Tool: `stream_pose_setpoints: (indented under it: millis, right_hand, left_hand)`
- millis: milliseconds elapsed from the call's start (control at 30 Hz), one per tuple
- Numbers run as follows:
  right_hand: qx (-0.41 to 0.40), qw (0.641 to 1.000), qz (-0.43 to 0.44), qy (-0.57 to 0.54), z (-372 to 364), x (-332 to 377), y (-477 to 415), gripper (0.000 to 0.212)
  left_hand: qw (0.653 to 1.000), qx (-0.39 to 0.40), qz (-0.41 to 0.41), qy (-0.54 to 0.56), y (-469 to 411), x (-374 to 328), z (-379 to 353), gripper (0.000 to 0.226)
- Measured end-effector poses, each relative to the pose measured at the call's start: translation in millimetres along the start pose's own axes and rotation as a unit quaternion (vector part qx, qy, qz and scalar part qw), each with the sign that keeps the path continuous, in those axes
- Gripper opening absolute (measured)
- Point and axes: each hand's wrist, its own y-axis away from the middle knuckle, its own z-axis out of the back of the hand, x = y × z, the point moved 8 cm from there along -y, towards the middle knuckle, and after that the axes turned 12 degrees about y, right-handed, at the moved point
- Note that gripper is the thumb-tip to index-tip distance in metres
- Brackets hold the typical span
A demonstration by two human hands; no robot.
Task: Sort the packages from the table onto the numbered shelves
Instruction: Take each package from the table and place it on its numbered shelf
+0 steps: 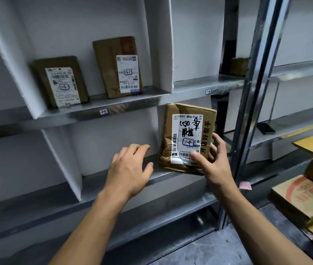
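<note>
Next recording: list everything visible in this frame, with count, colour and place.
held package: one, brown, white label marked 1-4, before the lower shelf
shelved packages: two, brown, white labels, upright on the upper shelf
small box: one, brown, upper shelf, far right
shelf tags: two, white, upper shelf's front edge
shelves: grey metal, white dividers
phone: one, dark, right-hand shelf
cartons: several, brown and yellow, lower right
pink slip: one, beside the post
left hand: open, over the lower shelf's edge
right hand: grips the held package's lower right corner
</note>
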Motion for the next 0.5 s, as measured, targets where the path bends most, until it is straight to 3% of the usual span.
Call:
stream_pose_setpoints:
  millis: [200,500]
  right_hand:
    - [0.024,0.999,0.036,-0.023,-3.4,21.1,-17.2,0.074]
    - [-0.027,0.992,0.113,-0.047,65.4,74.6,-114.6,0.068]
  left_hand:
    - [0.999,-0.025,-0.002,0.029,-10.5,-4.5,11.7,0.051]
    - [0.994,-0.079,-0.068,0.038,-88.5,-58.4,16.7,0.049]
